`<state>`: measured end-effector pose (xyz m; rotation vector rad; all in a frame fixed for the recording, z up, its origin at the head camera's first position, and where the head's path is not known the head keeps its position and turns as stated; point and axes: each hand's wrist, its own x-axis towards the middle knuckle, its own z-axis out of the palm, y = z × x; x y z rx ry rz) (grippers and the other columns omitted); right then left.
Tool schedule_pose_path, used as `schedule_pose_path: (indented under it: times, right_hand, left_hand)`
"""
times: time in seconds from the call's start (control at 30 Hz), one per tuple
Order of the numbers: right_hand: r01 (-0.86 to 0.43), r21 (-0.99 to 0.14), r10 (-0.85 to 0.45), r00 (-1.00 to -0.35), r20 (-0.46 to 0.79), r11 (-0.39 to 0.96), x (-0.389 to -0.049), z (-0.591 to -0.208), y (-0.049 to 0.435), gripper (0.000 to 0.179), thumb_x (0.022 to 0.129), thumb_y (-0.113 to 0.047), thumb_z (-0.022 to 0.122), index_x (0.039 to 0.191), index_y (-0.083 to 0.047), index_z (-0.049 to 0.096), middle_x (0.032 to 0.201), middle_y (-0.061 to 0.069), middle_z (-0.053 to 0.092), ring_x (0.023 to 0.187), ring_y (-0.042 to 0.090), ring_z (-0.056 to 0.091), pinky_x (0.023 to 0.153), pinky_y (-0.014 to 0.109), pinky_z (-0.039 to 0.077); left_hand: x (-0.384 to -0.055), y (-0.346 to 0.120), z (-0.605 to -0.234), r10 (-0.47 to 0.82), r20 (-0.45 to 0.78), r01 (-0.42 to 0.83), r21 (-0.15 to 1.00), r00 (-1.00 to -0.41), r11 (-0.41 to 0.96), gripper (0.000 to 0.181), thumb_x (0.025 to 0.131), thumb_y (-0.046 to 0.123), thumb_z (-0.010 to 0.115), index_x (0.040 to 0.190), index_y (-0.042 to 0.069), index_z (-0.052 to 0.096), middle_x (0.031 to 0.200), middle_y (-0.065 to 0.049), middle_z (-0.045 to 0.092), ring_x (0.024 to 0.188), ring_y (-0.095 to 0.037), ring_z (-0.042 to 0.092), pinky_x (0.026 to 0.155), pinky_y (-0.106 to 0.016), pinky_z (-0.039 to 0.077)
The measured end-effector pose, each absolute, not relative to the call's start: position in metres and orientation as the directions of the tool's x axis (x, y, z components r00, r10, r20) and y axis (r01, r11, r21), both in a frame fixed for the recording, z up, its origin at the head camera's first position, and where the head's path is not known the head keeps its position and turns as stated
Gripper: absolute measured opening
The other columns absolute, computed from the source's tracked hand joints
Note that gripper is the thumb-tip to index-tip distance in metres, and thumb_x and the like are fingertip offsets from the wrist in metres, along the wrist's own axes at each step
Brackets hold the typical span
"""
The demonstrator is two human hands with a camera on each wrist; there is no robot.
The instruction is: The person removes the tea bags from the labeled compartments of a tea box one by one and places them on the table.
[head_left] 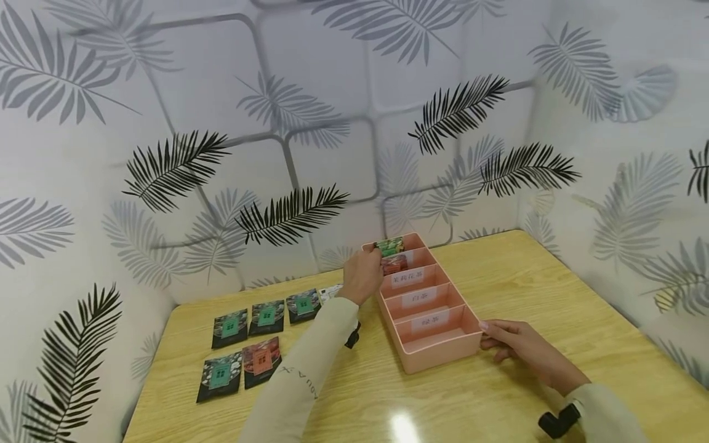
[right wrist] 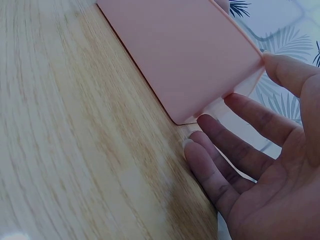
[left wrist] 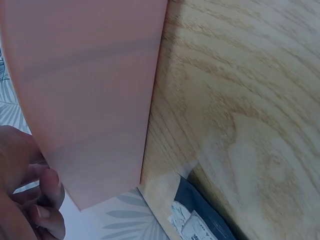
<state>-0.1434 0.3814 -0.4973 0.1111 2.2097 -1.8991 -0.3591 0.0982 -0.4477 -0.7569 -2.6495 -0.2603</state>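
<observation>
A pink divided box stands on the table, its compartments carrying white labels with Chinese writing. At its far end my left hand pinches the edge of a green packet at the last compartment. In the left wrist view its curled fingers are at the box's rim, and the packet is hidden. A dark red packet sits in the compartment before it. My right hand holds the near right corner of the box, thumb at the rim and fingertips against the outer wall.
Left of the box, several dark packets with teal labels lie in rows, along with a red-labelled packet. A whitish packet is partly behind my left arm. Leaf-patterned walls border the wooden table.
</observation>
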Motion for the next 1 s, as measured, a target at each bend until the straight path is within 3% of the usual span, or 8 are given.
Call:
schedule_pose_path:
  times: [0.17,0.33,0.53,0.73,1.0]
  right_hand:
    - [0.199,-0.966,-0.088,-0.973,-0.215,0.164,-0.1441,-0.4980,0.3816,0.053,0.098,-0.039,0.052,0.128,0.005,0.056,0.105,0.007,0.066,0.102,0.025,0.062,0.079,0.039,0.052]
    - [0.210,-0.964,-0.085,-0.971,-0.225,0.163,-0.1441,-0.4989,0.3815,0.051,0.098,-0.039,0.052,0.126,0.003,0.058,0.105,0.006,0.067,0.101,0.023,0.062,0.079,0.038,0.052]
    - [0.204,-0.967,-0.087,-0.972,-0.219,0.155,-0.1446,-0.4996,0.3819,0.050,0.098,-0.038,0.053,0.126,0.002,0.058,0.104,0.006,0.067,0.101,0.023,0.062,0.078,0.038,0.053]
    - [0.203,-0.966,-0.087,-0.972,-0.219,0.158,-0.1447,-0.4989,0.3810,0.051,0.098,-0.038,0.053,0.127,0.002,0.057,0.104,0.006,0.067,0.101,0.023,0.063,0.078,0.038,0.053]
    - [0.199,-0.967,-0.075,-0.974,-0.213,0.162,-0.1444,-0.4991,0.3806,0.049,0.098,-0.038,0.053,0.125,0.003,0.059,0.102,0.005,0.067,0.099,0.022,0.063,0.077,0.038,0.053]
  left_hand:
    - [-0.3578,0.0996,-0.4448,0.468,0.379,0.536,0.094,-0.799,0.839,0.017,0.091,0.013,0.057,0.075,0.015,0.055,0.053,0.001,0.047,0.044,-0.013,0.047,0.038,-0.030,0.034]
    - [-0.3601,0.0975,-0.4449,0.459,0.343,0.546,0.226,-0.820,0.807,0.007,0.090,0.018,0.062,0.084,0.015,0.060,0.060,0.003,0.055,0.049,-0.013,0.050,0.046,-0.030,0.039]
    - [-0.3622,0.0969,-0.4454,0.461,0.297,0.544,0.347,-0.836,0.764,0.012,0.089,0.027,0.068,0.092,0.016,0.067,0.069,0.007,0.061,0.054,-0.008,0.053,0.048,-0.027,0.042]
    - [-0.3610,0.0969,-0.4448,0.482,0.310,0.570,0.352,-0.819,0.742,0.008,0.089,0.028,0.069,0.087,0.021,0.071,0.071,0.010,0.063,0.056,-0.006,0.054,0.050,-0.025,0.043]
    - [-0.3591,0.0970,-0.4442,0.504,0.310,0.590,0.369,-0.806,0.718,0.010,0.090,0.028,0.069,0.089,0.018,0.072,0.077,0.008,0.067,0.061,-0.006,0.058,0.055,-0.025,0.046]
